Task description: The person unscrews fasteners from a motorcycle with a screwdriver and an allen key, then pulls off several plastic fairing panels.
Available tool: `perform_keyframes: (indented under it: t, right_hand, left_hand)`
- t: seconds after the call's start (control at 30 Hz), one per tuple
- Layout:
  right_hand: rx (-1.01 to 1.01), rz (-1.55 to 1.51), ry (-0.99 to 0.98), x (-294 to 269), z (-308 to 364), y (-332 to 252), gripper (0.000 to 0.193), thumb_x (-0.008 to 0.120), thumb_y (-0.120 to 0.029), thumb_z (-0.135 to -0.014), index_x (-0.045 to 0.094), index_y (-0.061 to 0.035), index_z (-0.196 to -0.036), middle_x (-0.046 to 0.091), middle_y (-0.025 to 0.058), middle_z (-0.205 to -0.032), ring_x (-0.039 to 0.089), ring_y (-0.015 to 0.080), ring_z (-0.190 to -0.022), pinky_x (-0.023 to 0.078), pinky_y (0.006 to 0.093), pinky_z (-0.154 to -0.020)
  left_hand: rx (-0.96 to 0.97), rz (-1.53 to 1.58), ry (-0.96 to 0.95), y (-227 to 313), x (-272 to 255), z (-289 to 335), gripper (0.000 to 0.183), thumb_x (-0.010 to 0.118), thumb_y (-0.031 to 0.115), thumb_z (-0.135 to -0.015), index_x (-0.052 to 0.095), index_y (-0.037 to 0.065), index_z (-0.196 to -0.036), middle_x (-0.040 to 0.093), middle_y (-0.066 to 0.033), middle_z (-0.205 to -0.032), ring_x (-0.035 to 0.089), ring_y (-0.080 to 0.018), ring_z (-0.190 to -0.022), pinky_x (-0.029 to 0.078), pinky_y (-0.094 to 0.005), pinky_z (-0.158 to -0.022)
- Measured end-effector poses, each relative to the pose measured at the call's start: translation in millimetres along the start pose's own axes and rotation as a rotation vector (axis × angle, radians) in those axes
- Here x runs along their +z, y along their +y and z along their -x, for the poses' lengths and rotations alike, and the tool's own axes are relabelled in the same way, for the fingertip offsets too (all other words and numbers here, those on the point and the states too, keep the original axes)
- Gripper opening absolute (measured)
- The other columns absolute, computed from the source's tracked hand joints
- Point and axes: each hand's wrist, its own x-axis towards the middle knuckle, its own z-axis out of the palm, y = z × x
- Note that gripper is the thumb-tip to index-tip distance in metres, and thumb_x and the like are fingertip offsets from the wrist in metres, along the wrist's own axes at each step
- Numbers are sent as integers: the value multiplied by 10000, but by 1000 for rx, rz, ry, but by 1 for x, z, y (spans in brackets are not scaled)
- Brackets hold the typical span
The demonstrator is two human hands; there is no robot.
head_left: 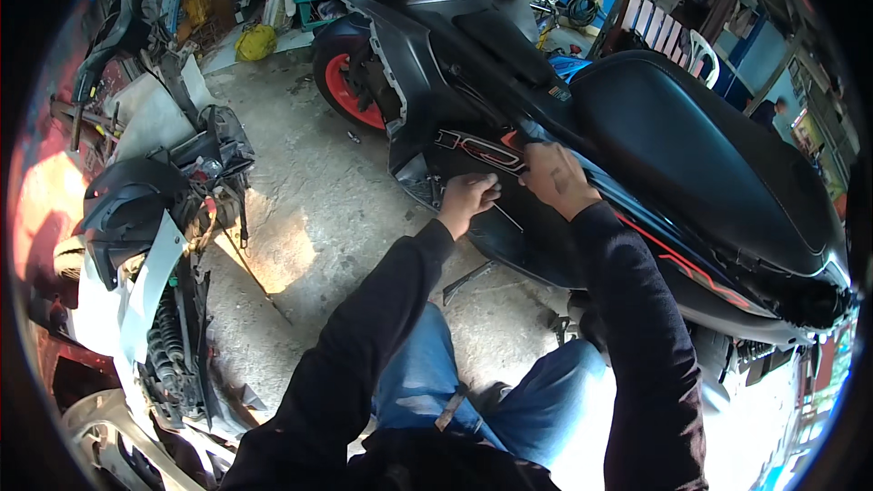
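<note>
Our left hand [468,205] is closed, fingers curled around one end of a thin metal rod [509,217] that slants down to the right in front of the scooter's dark flank. Our right hand [556,178] lies against the scooter [546,107], its fingers bent over the edge of the side panel [484,152], which bears red and white graphics; we cannot tell whether they grip it. The panel sits low on the scooter's near side, just ahead of the long black seat [700,155], and a red stripe [696,275] runs along the tail behind our right wrist. At the far end we see the front wheel [340,84] with its red rim.

Below the hands, our dark sleeves [377,300] reach up past blue jeans [416,368], over a concrete floor [300,159] with a sunlit patch. Well apart on our left stands a partly stripped machine with a black fender [132,205] and a coil spring [167,336]. Farther off are a yellow bundle [255,42], a green shelf [315,11] and a white chair [703,53].
</note>
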Motion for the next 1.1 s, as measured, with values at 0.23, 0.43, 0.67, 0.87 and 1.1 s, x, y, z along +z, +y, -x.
perform_keyframes:
  t: [0.23,0.43,0.67,0.87,1.1]
  right_hand:
    - [243,294,85,-20,5,-3,202,606,-76,-792,648,36,-955,585,250,-1075,651,338,-950,564,351,-761]
    - [190,331,-24,-26,-1,8,434,779,-158,-666,600,60,-996,576,214,-1046,660,326,-892,562,342,-744]
    - [152,209,-173,-48,-19,34,448,824,-212,-591,670,22,-940,634,190,-1026,637,326,-968,530,366,-810]
    - [53,47,-146,-60,-33,24,519,862,-304,-533,675,51,-861,647,229,-929,631,376,-943,499,409,-830]
    - [186,-14,-377,-62,-53,52,615,858,-382,-564,671,67,-939,655,250,-1003,638,376,-969,495,391,-848]
  left_hand:
    - [271,-793,351,-66,-57,-79,270,731,245,-792,676,-2,-888,690,-119,-826,663,-229,-724,521,-321,-657]
    - [297,-1113,506,-94,-45,-117,296,691,296,-791,690,31,-924,683,-178,-908,649,-346,-908,496,-431,-800]
    - [107,690,147,-42,27,-126,472,530,574,-884,626,158,-1082,645,-33,-1093,610,-210,-996,448,-404,-879]
    - [-89,659,68,-23,-7,-120,519,644,613,-793,638,172,-1067,661,-6,-1042,617,-173,-932,474,-377,-830]
    - [-94,655,142,-27,19,-113,608,665,727,-681,650,181,-947,636,18,-901,553,-160,-831,397,-339,-739]
